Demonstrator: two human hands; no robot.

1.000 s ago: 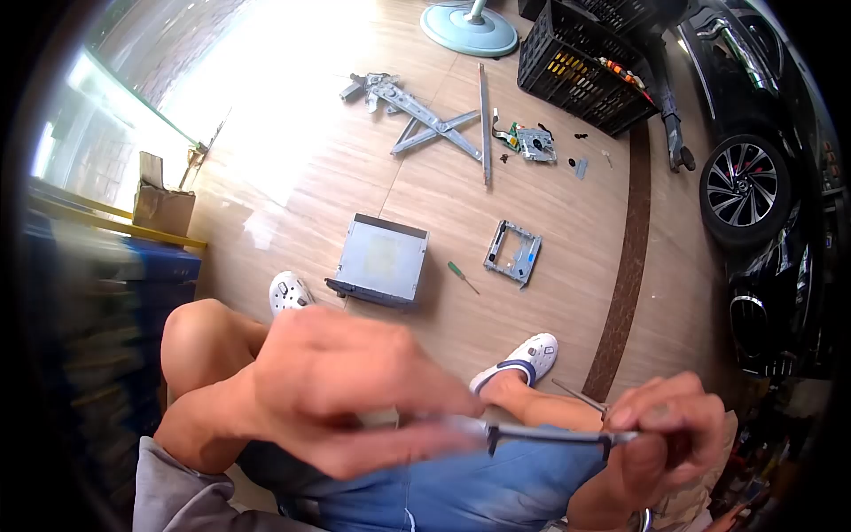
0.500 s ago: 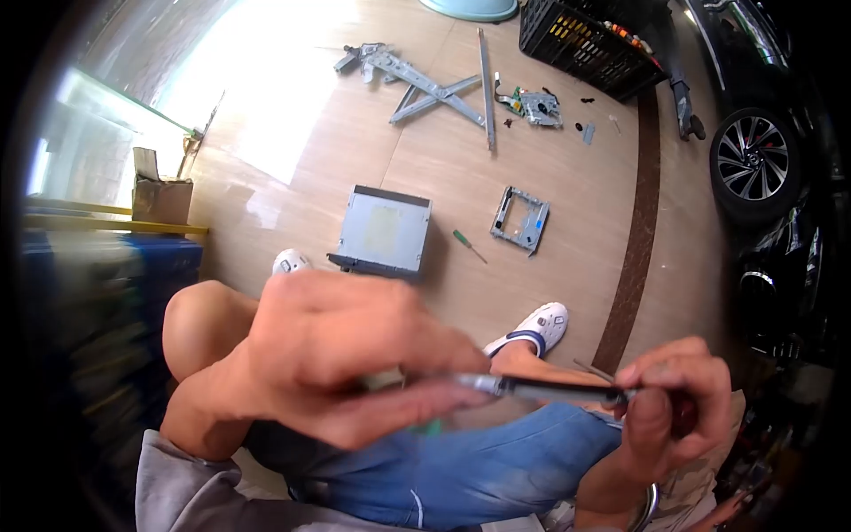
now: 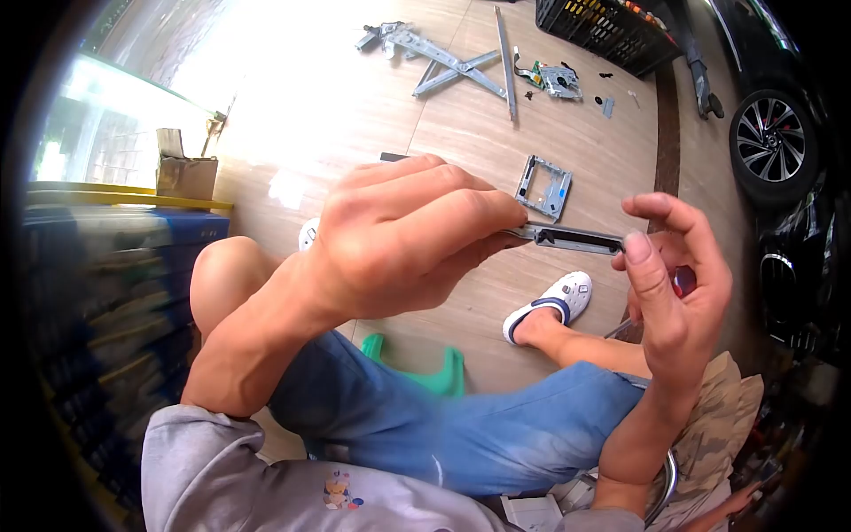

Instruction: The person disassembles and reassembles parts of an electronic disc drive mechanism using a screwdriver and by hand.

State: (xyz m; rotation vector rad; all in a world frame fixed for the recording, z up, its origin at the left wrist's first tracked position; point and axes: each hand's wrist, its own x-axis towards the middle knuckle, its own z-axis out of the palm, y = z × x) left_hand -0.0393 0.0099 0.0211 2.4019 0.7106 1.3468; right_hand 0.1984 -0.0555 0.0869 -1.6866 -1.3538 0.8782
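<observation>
A thin, flat metal part with a dark slot along its edge (image 3: 578,239) is held up in front of me, seen edge-on. My left hand (image 3: 408,238) pinches its left end between thumb and fingers. At the other end, the thumb of my right hand (image 3: 678,293) presses on the part. A red handle (image 3: 683,281) shows within my right hand, and a thin metal shaft (image 3: 620,328) sticks out below, apparently a screwdriver. Beyond the part, a square metal frame (image 3: 529,200) lies on the floor. Behind my left hand, only a dark corner of the metal box (image 3: 393,157) shows.
A scissor-shaped metal linkage (image 3: 461,67) and a small circuit-board assembly (image 3: 560,82) lie farther off. A black crate (image 3: 612,35) stands at the back, near a car wheel (image 3: 771,137). A green plastic piece (image 3: 434,379) is below my hands; a cardboard box (image 3: 186,176) sits left.
Both hands have risen in view with the flat metal part, which now hides most of the metal box behind my left hand. The fingers of my right hand have spread more.
</observation>
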